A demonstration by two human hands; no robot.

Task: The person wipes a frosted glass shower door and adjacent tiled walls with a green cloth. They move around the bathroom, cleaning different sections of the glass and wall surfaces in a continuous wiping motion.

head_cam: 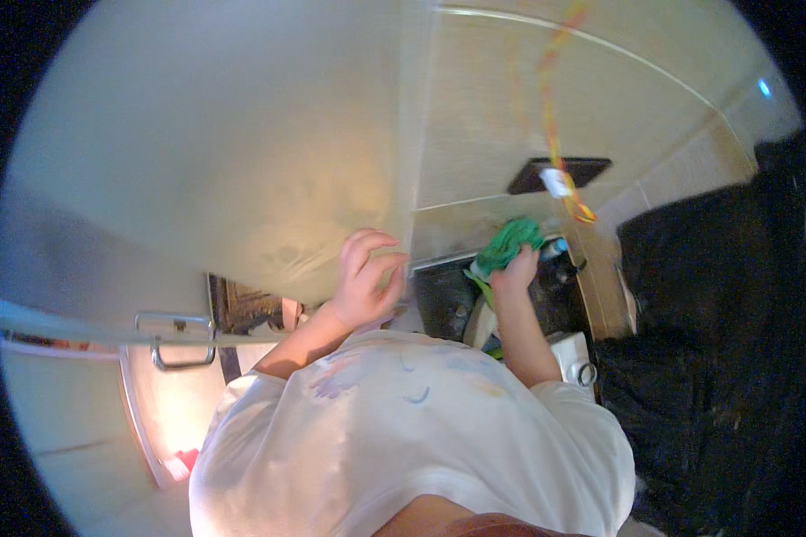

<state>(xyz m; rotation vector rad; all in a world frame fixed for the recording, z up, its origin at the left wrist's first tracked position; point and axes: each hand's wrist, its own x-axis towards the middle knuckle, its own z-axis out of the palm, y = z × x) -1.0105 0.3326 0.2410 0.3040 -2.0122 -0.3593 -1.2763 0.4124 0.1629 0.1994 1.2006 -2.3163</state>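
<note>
My left hand is raised in front of a pale, cloudy panel, which looks like glass. Its fingers are curled and apart from the thumb, with nothing between them. Whether the fingertips touch the panel's pale vertical edge strip I cannot tell. A bunched green cloth is held in my right hand, low by the tiled wall. Just beyond that hand is a small blue-capped item, blurred. Below the cloth a bright green strip shows.
A metal handle sits on the left. From above hangs a red and yellow cord, passing before a dark rectangular plate with a white tag. A white item with a round ring lies beside my right forearm. Black material fills the right side.
</note>
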